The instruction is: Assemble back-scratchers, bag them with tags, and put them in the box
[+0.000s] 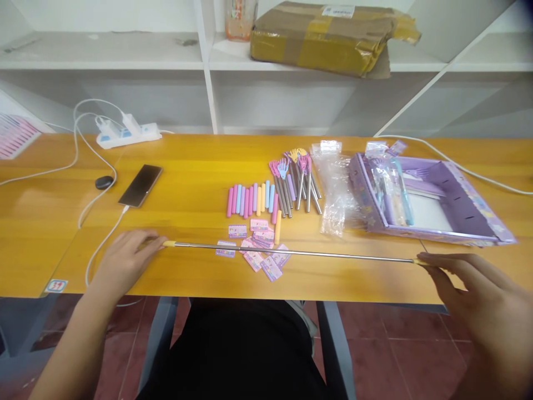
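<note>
head view: a thin metal rod (333, 255) stretches almost level above the near part of the wooden bench (195, 166), with a yellowish piece at each end. the left hand (125, 260) has its fingertips pinched together on one end, and the right hand (478, 283) is clamped on the other. below the rod's left half lie small printed cards (272, 269), loosely overlapping (a couple sit apart from the pile). beyond them is a row of pink, purple, blue and yellow tubes (246, 202), then a cluster of metal sticks (308, 191) with colourful claw-shaped heads. clear plastic bags (333, 194) lie between these and an open purple box (437, 236), which holds wrapped items. a dark phone (140, 186), plugged into a white cable (104, 241), rests on the left.
</note>
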Motion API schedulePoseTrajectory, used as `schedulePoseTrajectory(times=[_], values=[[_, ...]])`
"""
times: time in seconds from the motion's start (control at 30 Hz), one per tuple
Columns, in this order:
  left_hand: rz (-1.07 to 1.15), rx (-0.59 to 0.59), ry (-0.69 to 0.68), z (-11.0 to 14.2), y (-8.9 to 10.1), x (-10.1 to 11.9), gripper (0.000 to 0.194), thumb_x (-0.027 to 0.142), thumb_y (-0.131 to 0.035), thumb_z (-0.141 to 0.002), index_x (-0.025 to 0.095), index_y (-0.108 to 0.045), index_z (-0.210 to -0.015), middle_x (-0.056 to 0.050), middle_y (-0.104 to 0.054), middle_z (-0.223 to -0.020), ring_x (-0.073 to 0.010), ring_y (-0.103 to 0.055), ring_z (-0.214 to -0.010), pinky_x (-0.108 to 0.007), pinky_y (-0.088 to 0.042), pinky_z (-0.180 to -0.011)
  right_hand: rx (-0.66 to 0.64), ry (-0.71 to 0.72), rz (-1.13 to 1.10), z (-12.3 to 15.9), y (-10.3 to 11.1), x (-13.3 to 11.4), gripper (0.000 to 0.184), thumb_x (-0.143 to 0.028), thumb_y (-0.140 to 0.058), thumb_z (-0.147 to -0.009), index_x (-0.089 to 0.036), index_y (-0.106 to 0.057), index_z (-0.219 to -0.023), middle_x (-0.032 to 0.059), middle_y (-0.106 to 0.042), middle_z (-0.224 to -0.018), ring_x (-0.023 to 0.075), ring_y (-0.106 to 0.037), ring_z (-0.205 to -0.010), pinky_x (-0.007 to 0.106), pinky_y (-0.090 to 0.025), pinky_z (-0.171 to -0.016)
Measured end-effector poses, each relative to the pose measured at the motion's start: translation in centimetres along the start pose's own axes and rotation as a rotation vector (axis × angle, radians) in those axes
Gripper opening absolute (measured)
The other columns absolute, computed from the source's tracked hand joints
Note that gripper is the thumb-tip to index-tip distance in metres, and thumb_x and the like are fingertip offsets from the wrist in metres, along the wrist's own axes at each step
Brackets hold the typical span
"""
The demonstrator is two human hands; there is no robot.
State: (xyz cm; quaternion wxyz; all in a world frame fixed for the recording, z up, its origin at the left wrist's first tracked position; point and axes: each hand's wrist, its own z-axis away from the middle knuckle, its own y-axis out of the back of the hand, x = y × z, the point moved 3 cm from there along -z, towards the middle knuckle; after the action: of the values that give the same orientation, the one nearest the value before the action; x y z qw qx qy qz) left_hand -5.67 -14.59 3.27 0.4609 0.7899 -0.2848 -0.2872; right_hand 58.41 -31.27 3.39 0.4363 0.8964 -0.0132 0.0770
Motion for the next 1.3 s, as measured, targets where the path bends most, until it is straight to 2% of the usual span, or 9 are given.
schedulePoseTrajectory(times=[0.27,0.57,0.8,0.87,0.93,1.07,1.17,1.23,1.3], values=[[0.067,-0.038,0.009,1.0,-0.1,0.0,0.021,0.021,-0.061,-0.109,0.026,-0.072,-0.126,-0.007,-0.073,-0.106,-0.0244,-0.066,-0.093,-0.037,-0.049,-0.085,-0.046,-0.034,-0.047,0.7,-0.1,0.0,0.014,-0.036,-0.067,-0.107,-0.025,-0.076,-0.106,0.0016,-0.082,-0.095,0.0162,-0.076,-0.074,0.026,-0.053,-0.061],[0.017,-0.031,-0.074,-0.7,0.6,1.4,0.032,0.015,-0.051,-0.110,0.022,-0.066,-0.138,-0.009,-0.073,-0.103,-0.0262,-0.067,-0.090,-0.040,-0.052,-0.082,-0.050,-0.111,0.094,1.6,-0.7,1.8,0.018,-0.038,-0.071,-0.105,-0.026,-0.084,-0.111,0.0047,-0.085,-0.100,0.0178,-0.076,-0.076,0.030,-0.047,-0.057],[-0.017,0.000,-0.023,0.3,0.7,1.6,0.047,0.007,-0.046,-0.108,0.023,-0.060,-0.150,-0.009,-0.073,-0.106,-0.0258,-0.071,-0.096,-0.039,-0.057,-0.088,-0.036,-0.011,0.090,-0.1,-0.2,-0.3,0.015,-0.030,-0.068,-0.108,-0.022,-0.080,-0.109,0.0032,-0.084,-0.096,0.0165,-0.077,-0.083,0.029,-0.048,-0.061],[-0.012,0.008,-0.024,0.1,0.8,2.1,0.048,0.007,-0.045,-0.108,0.022,-0.059,-0.151,-0.010,-0.073,-0.107,-0.0258,-0.072,-0.098,-0.039,-0.058,-0.090,0.020,0.069,0.034,-1.3,-0.2,-1.9,0.009,-0.022,-0.072,-0.105,-0.022,-0.080,-0.110,0.0029,-0.083,-0.095,0.0164,-0.076,-0.083,0.027,-0.052,-0.071],[0.011,0.025,-0.042,-1.0,0.7,3.7,0.047,0.006,-0.047,-0.108,0.019,-0.058,-0.152,-0.011,-0.073,-0.109,-0.0256,-0.073,-0.101,-0.038,-0.059,-0.093,0.065,0.139,-0.076,-2.9,-0.5,-4.8,0.018,-0.012,-0.074,-0.100,-0.022,-0.079,-0.115,0.0033,-0.084,-0.099,0.0162,-0.075,-0.083,0.027,-0.055,-0.081],[0.061,0.103,-0.077,-5.7,-0.4,9.7,0.040,0.008,-0.052,-0.108,0.017,-0.060,-0.146,-0.008,-0.073,-0.101,-0.0231,-0.071,-0.096,-0.034,-0.059,-0.087,0.072,0.338,-0.363,-6.3,-1.8,-15.1,0.029,-0.005,-0.068,-0.102,-0.019,-0.073,-0.128,0.0083,-0.083,-0.112,0.0189,-0.075,-0.095,0.032,-0.057,-0.088],[0.104,0.151,-0.090,-8.7,-1.3,13.4,0.029,0.010,-0.052,-0.109,0.013,-0.063,-0.136,-0.005,-0.068,-0.088,-0.0207,-0.067,-0.083,-0.031,-0.055,-0.073,0.065,0.384,-0.441,-8.4,-2.7,-22.1,0.021,-0.004,-0.063,-0.105,-0.011,-0.073,-0.122,0.0103,-0.080,-0.099,0.0205,-0.068,-0.088,0.034,-0.054,-0.077],[0.135,0.115,-0.063,-9.4,-1.9,14.1,0.028,0.010,-0.049,-0.111,0.014,-0.063,-0.134,-0.003,-0.066,-0.086,-0.0188,-0.063,-0.077,-0.030,-0.052,-0.069,0.055,0.336,-0.478,-9.1,-3.2,-24.2,0.017,-0.005,-0.062,-0.105,-0.011,-0.072,-0.117,0.0076,-0.077,-0.090,0.0197,-0.062,-0.079,0.034,-0.049,-0.069],[0.176,0.059,-0.060,-9.1,-2.3,14.0,0.029,0.012,-0.046,-0.112,0.016,-0.062,-0.135,-0.004,-0.067,-0.090,-0.0185,-0.063,-0.079,-0.029,-0.052,-0.069,0.024,0.306,-0.515,-9.2,-3.7,-24.5,0.014,-0.007,-0.062,-0.107,-0.014,-0.072,-0.113,0.0061,-0.074,-0.087,0.0194,-0.058,-0.076,0.035,-0.045,-0.067]])
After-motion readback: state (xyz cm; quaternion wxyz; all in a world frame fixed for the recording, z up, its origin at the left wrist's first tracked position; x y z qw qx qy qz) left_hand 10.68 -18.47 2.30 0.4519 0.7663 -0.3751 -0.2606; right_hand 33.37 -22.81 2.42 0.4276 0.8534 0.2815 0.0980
